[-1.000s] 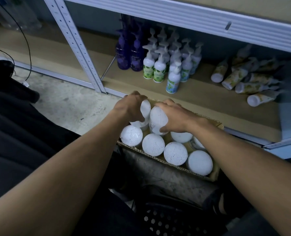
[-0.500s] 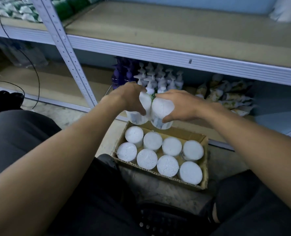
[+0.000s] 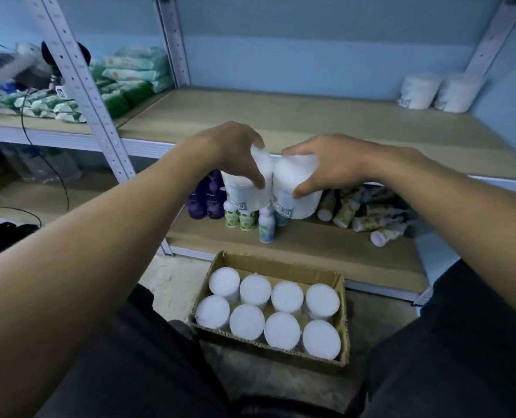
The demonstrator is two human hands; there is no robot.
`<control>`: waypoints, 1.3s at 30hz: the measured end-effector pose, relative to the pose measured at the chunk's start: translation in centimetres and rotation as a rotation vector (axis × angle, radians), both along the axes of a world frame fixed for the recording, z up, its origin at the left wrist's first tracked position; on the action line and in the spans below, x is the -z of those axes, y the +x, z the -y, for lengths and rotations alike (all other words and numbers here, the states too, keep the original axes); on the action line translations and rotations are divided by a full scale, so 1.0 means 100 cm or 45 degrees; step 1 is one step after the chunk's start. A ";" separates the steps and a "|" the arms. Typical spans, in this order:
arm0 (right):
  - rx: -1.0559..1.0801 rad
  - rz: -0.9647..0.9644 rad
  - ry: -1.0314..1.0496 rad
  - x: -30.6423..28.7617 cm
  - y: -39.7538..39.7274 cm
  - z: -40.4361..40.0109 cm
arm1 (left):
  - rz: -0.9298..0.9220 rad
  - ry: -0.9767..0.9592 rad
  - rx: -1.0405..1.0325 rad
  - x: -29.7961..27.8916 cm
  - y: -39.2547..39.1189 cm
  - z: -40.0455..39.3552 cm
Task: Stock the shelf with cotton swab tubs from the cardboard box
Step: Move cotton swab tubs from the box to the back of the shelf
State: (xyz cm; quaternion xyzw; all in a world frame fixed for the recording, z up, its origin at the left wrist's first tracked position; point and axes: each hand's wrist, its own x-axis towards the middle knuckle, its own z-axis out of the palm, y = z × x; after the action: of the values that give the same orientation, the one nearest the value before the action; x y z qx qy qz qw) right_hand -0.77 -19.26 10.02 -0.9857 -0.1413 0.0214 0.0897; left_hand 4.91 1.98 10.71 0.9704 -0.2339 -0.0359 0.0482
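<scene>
Left hand (image 3: 235,152) and right hand (image 3: 338,164) each grip a cotton swab tub (image 3: 296,188), hiding bottles (image 3: 247,218) on the lower shelf (image 3: 326,245).

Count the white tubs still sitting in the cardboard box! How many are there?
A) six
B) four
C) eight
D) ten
C: the cardboard box shows two rows of four white lids, eight tubs in all, while the left hand and the right hand each hold one more tub up above it, the left tub and the right tub.
</scene>
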 end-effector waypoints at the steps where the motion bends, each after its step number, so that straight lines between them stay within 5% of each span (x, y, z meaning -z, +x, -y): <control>1: 0.007 0.016 -0.006 -0.008 -0.002 0.004 | 0.004 0.006 0.005 -0.009 -0.001 0.005; 17: 0.242 0.131 -0.049 -0.088 -0.027 0.115 | 0.010 0.022 0.241 -0.101 0.004 0.134; 39: 0.709 0.007 0.034 -0.048 -0.030 0.276 | -0.012 0.048 0.606 -0.054 0.044 0.323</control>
State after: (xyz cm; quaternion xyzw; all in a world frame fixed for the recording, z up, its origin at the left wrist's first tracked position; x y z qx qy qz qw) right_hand -3.73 -46.87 14.83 -0.9853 0.1344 -0.0086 0.1048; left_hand 9.27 -30.36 16.16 0.8885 -0.4550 -0.0551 0.0214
